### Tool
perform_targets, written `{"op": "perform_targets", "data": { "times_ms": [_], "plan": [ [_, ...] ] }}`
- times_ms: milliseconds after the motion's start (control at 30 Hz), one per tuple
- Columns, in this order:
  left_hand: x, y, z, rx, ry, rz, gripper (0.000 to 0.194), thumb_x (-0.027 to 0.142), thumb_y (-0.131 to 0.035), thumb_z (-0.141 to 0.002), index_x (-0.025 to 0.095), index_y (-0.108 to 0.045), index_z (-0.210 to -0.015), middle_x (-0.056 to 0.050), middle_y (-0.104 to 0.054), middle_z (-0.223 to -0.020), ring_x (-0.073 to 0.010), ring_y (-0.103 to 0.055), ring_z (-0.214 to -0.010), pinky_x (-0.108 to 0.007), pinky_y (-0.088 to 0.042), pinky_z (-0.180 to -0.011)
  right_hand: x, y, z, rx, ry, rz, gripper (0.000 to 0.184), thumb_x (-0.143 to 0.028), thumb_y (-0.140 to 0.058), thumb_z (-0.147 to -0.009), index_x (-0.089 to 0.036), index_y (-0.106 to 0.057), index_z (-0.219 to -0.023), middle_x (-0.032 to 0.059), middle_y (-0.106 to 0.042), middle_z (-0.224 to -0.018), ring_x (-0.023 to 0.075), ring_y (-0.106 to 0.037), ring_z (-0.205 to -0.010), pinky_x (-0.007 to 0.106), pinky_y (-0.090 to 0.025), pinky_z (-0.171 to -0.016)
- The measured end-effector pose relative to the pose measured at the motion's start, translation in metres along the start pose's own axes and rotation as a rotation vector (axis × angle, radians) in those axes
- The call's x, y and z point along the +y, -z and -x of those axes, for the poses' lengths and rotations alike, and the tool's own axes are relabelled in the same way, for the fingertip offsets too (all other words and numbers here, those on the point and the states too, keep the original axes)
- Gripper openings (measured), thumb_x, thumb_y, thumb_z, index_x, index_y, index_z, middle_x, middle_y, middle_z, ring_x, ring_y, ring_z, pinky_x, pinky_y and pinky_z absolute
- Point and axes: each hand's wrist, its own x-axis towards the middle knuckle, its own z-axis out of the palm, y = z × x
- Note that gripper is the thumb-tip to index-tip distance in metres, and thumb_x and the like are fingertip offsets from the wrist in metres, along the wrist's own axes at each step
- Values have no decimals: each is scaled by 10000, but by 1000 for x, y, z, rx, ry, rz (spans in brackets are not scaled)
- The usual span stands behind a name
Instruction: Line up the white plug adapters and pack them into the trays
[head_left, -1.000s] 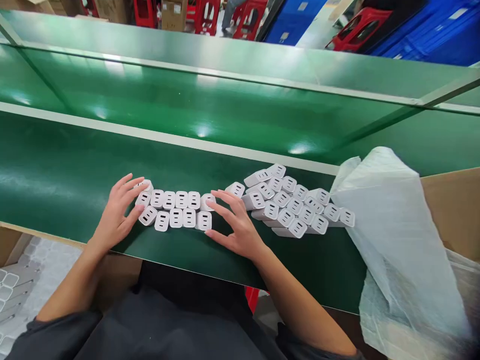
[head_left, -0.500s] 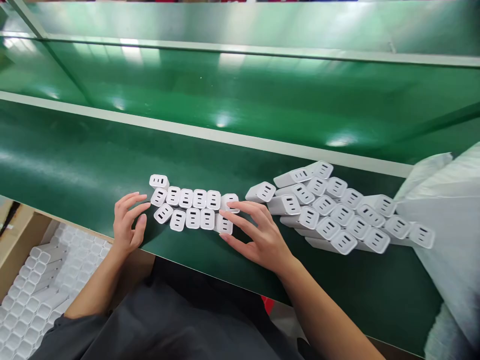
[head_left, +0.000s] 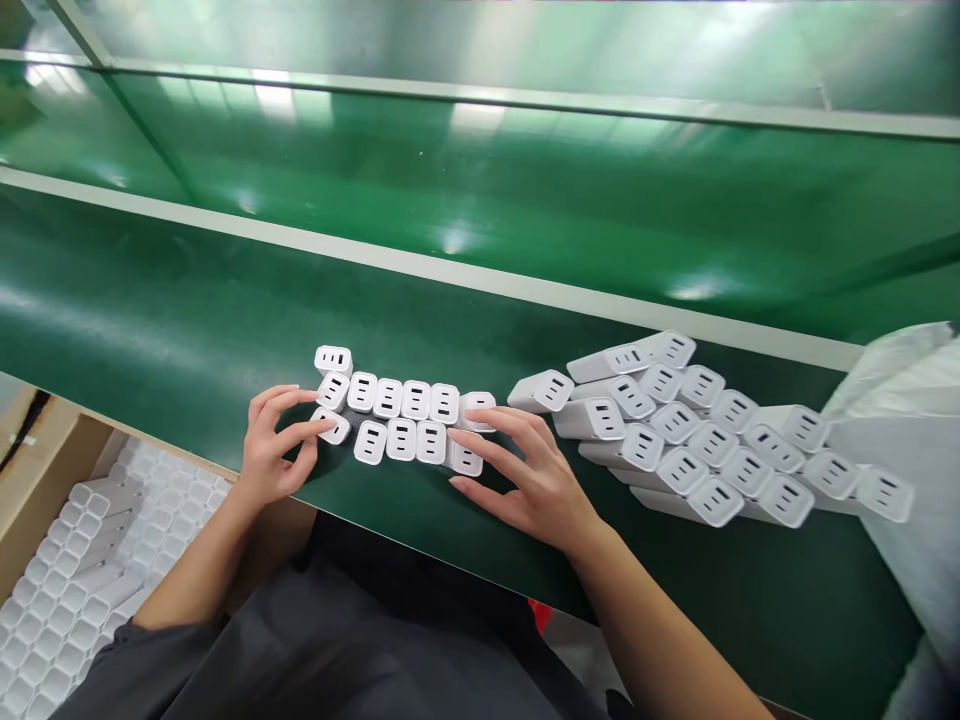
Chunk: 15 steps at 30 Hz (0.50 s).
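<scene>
Two short rows of white USB chargers (head_left: 401, 438) stand on the green bench, port faces up. At their left end my left hand (head_left: 276, 450) has its fingers apart. Its fingertips touch a tilted charger (head_left: 334, 428) in the lower row and the left edge of the upper-row charger (head_left: 333, 390). My right hand (head_left: 529, 475) is spread at the other end, with fingertips on the last upper charger (head_left: 477, 402) and the lower one (head_left: 466, 460), partly covering both. One charger (head_left: 333, 358) sits above the upper row's left end.
A larger cluster of leaning chargers (head_left: 682, 425) stands to the right, beside a translucent plastic sheet (head_left: 900, 420). A cardboard box (head_left: 64, 450) of packed white pieces (head_left: 56, 610) is below the bench at left. A raised pale strip (head_left: 420, 265) borders the bench (head_left: 187, 310) at the back.
My left fingers have come in onto the lower-left charger, which has shifted and tilted. My right hand stays at the right end. The whole view has shifted slightly.
</scene>
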Motion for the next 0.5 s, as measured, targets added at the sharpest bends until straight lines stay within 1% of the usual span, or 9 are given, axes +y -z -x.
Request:
{"op": "perform_targets", "data": {
  "times_ms": [67, 133, 200, 267, 367, 500],
  "plan": [
    [-3, 0, 2, 34, 9, 2, 295, 84, -586, -830, 314, -759, -898, -50, -654, -1083, -245, -572, -1085, -459, -516, -918, 0, 1, 0, -4, 16, 1, 381, -290, -724, -865, -293, -650, -1239, 99, -619, -1222, 277, -604, -1108, 461, -552, -929],
    [-4, 0, 4, 47, 2, 43, 336, 54, -590, -838, 329, -765, -919, -44, -646, -1039, -206, -586, -1008, -390, -536, -847, -1, 2, 0, 6, 27, 19, 315, -274, -729, -859, -292, -680, -1170, 92, -622, -1205, 266, -607, -1089, 445, -556, -911],
    [-5, -1, 6, 25, -4, 128, 371, 34, -571, -861, 332, -758, -980, -37, -643, -1023, -163, -606, -931, -314, -546, -763, -2, 3, 0, 19, 41, 36, 275, -248, -734, -853, -275, -691, -1123, 90, -632, -1162, 244, -618, -1030, 417, -566, -871],
    [-5, -2, 7, -6, -21, 211, 377, 38, -538, -894, 320, -748, -1029, -33, -664, -1023, -136, -637, -885, -270, -555, -724, -2, 3, 1, 21, 51, 42, 260, -230, -731, -855, -265, -694, -1110, 84, -645, -1112, 218, -626, -968, 383, -574, -828],
    [-3, -2, 5, -56, -73, 279, 370, 68, -487, -930, 298, -736, -1077, -43, -715, -1065, -158, -689, -947, -296, -589, -798, -3, 3, 3, 11, 65, 45, 270, -212, -714, -863, -278, -698, -1125, 58, -675, -1066, 197, -630, -932, 354, -577, -803],
    [-1, -1, 1, -101, -124, 341, 388, 81, -469, -929, 287, -706, -1156, -54, -734, -1131, -208, -697, -1058, -361, -605, -876, -5, 1, 4, -6, 83, 14, 291, -179, -692, -875, -272, -691, -1151, 46, -700, -1050, 193, -639, -944, 351, -586, -815]
  ]
}}
